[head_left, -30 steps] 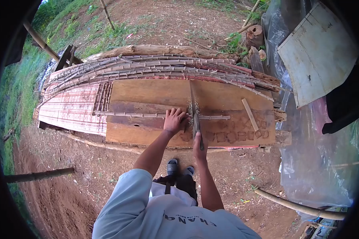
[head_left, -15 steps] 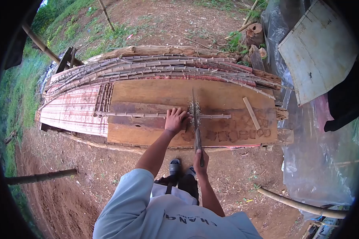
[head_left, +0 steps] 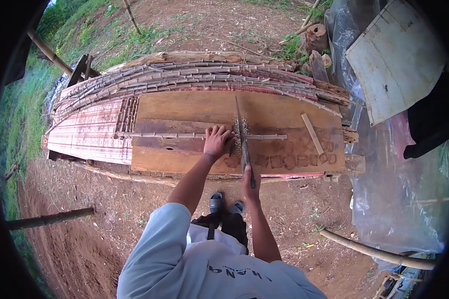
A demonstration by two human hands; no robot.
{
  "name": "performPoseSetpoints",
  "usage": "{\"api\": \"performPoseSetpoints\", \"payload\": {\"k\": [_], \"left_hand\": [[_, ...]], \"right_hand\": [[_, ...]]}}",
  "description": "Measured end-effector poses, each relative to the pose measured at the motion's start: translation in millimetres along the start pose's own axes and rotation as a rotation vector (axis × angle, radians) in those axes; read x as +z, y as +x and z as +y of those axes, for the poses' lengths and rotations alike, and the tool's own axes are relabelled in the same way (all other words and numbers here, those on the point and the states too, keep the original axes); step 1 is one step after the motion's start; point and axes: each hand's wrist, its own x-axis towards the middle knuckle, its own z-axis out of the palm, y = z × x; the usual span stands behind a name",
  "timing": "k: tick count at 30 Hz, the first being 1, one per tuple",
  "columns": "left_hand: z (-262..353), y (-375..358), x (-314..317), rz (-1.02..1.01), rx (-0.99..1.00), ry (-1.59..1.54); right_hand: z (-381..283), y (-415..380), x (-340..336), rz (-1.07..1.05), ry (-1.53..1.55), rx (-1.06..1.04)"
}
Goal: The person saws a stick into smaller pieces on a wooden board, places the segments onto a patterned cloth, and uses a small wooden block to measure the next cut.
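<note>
My left hand (head_left: 217,141) presses a long knobbly cassava stem (head_left: 159,135) down on a brown wooden board (head_left: 184,107), its fingers curled over the stem. In my right hand (head_left: 249,183) is the handle of a handsaw (head_left: 243,132), closed in my fingers. The blade lies across the stem just right of my left hand and points away from me. Pale sawdust (head_left: 236,122) is scattered on both sides of the blade. Beyond the blade, the stem's free end sticks out to the right.
Long stems (head_left: 194,77) lie piled along the far side. Short cut stems (head_left: 128,115) sit in a row at left on a patterned red-and-white cloth (head_left: 92,132). A flat wood strip (head_left: 312,133) rests on the board's right. Plastic sheeting (head_left: 399,199) hangs at right.
My right hand has pushed the saw forward, away from my body, across the stem. My left hand stays in place on the stem. The whole view has shifted slightly.
</note>
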Motion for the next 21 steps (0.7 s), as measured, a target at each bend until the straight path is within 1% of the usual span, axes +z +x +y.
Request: {"api": "performPoseSetpoints", "payload": {"k": [1, 3, 5, 6, 7, 10, 11, 13, 16, 18, 19, 21], "left_hand": [[0, 1, -1, 0.029, 0.017, -0.001], [1, -1, -2, 0.010, 0.008, 0.002], [0, -5, -4, -0.050, 0.068, 0.009], [0, -6, -2, -0.037, 0.115, 0.019], [0, -7, 0, -0.032, 0.113, 0.025], [1, -5, 2, 0.003, 0.027, 0.001], [1, -4, 3, 0.008, 0.023, -0.005], [2, -5, 4, -0.009, -0.062, -0.016], [1, -3, 7, 0.023, -0.059, -0.010], [1, -7, 7, 0.027, -0.069, 0.001], [1, -6, 7, 0.025, -0.046, 0.008], [-2, -6, 5, 0.019, -0.025, 0.019]], "right_hand": [[-4, 12, 4, 0.003, -0.014, 0.029], [-3, 11, 8, 0.032, 0.033, 0.046], [12, 1, 8, 0.041, 0.072, -0.044], [10, -5, 10, 0.064, 0.089, -0.029], [8, -3, 12, 0.059, 0.093, -0.034], [-7, 4, 19, 0.069, 0.026, -0.070], [-13, 7, 19, 0.050, -0.034, -0.084], [-17, 6, 18, 0.037, -0.101, -0.095], [-15, 3, 17, 0.047, -0.122, -0.125], [-7, -17, 10, 0.030, -0.104, -0.060], [-5, -20, 9, 0.025, -0.105, -0.062], [-1, -24, 10, 0.076, -0.054, -0.126]]}}
